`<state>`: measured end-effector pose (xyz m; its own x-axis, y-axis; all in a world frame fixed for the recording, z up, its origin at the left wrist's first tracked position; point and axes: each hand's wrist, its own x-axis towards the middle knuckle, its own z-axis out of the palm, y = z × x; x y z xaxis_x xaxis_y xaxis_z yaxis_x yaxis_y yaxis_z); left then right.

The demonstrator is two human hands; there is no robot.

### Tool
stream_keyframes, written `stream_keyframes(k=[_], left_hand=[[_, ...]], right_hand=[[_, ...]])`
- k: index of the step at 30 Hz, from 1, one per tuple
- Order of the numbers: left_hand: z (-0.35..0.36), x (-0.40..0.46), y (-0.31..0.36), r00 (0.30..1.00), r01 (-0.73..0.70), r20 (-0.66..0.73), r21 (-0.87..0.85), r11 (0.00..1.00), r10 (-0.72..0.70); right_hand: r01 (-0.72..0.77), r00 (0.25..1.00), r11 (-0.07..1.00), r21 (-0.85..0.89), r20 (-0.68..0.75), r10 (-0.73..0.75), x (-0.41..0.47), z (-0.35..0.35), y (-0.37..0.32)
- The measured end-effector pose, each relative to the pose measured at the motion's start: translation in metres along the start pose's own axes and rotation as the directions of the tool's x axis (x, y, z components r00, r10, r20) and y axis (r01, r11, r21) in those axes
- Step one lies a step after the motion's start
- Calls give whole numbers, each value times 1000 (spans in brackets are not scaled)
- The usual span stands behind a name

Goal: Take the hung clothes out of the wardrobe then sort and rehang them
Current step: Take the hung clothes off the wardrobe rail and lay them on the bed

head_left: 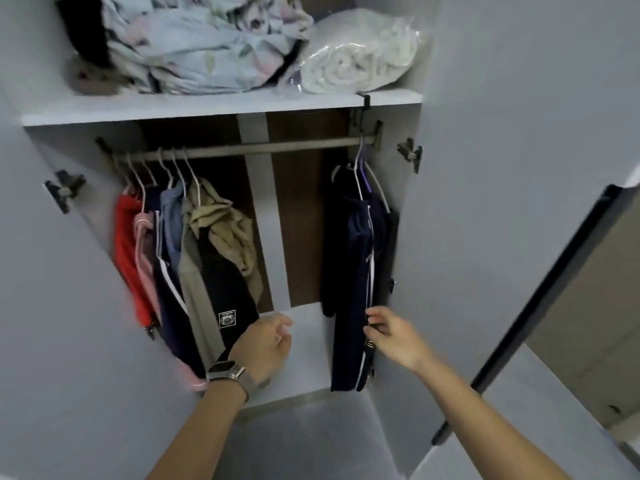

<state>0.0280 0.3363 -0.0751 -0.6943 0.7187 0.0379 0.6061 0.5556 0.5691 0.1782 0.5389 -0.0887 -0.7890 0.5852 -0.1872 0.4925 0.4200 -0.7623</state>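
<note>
At the right end of the wardrobe rail [242, 148], navy trousers [353, 289] hang on a white hanger, and the right hand [394, 336] pinches their lower edge between curled fingers. The left hand [266, 344] hovers loose and holding nothing, beside the clothes bunched at the rail's left end [180, 258]. Above, the shelf [221, 109] carries folded bedding [194, 43] and a bagged towel [360, 53].

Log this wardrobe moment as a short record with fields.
rail: metal hanging rail carries two separate groups
left group: red, pink, navy, blue, beige and black garments on white hangers
right group: dark navy white-striped garments
right hand: fingers touch the navy garments' edge
left hand: wristwatch, holds nothing
shelf: floral bedding, bagged white towel
</note>
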Motion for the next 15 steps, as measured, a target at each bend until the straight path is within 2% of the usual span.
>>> stream_keyframes(k=[5,10,12,15], left_hand=[[-24,40,-23,996,65,-54,-16,998,-65],[-42,100,-61,987,115,-114,-18,993,-116],[-45,136,-73,985,118,-120,-32,992,-121],[-50,198,-77,989,86,-117,-73,994,-95]], right_hand=[[83,993,994,74,73,-88,90,11,-40],[113,983,991,73,138,-122,174,29,-67],[118,983,991,59,132,-125,206,32,-76],[132,990,986,100,42,-137,251,17,-91]])
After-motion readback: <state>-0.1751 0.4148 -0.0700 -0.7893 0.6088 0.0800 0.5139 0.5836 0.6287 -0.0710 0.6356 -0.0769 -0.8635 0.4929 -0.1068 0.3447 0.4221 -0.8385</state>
